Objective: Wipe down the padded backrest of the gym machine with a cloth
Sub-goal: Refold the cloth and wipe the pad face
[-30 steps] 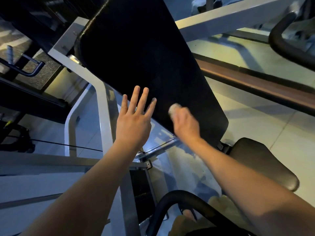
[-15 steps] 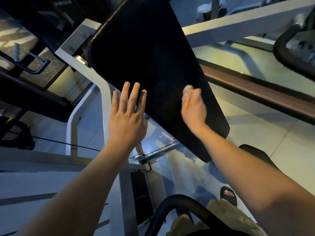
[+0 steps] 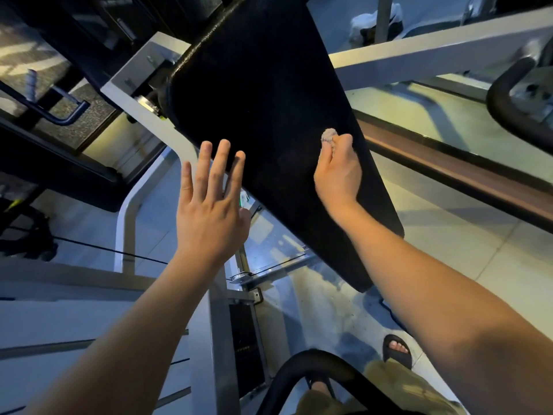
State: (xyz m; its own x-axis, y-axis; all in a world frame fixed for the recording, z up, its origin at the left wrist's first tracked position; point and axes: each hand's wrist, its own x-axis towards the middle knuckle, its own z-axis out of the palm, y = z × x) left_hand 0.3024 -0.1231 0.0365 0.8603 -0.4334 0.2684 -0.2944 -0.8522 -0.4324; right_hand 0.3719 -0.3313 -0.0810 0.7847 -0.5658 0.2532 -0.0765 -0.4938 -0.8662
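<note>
The black padded backrest [image 3: 263, 109] slants from the top centre down to the lower right. My right hand [image 3: 338, 172] presses against its right side, fingers closed around a small pale cloth [image 3: 328, 135] that pokes out above the fingertips. My left hand [image 3: 209, 208] is spread flat with fingers apart, its fingertips overlapping the pad's left edge; whether it touches the pad is unclear. It holds nothing.
The white metal frame [image 3: 140, 85] of the machine runs behind and left of the pad. A white crossbar [image 3: 434, 52] passes at the upper right. A black curved handle [image 3: 302, 372] arches at the bottom, above my sandalled foot [image 3: 396, 348]. Another black handle [image 3: 508, 112] curves at the right edge.
My right hand with the cloth has slid up and to the right along the pad. My left hand has stayed spread near the pad's left edge.
</note>
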